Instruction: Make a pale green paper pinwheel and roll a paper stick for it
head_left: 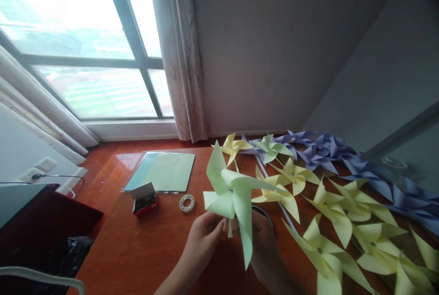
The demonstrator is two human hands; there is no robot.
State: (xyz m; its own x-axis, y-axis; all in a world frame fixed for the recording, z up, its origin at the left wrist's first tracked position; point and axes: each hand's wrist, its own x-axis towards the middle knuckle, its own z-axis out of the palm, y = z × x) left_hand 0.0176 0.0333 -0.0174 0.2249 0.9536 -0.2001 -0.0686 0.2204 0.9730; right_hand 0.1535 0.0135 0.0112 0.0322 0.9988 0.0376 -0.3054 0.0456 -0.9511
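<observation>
Left hand (pixel 206 235) and right hand (pixel 262 235) both pinch the pale green pinwheel (pixel 233 194) above the table (pixel 144 249).

The pale green paper pinwheel (pixel 233 194) covers most of the right hand (pixel 262 235), so its grip cannot be told. Both forearms run off the bottom edge. The yellow paper pinwheels (pixel 343 235) and the lilac paper pinwheels (pixel 377 171) are cut off at the right edge. The contents of the small open cardboard box (pixel 144 198) are too small to tell.
</observation>
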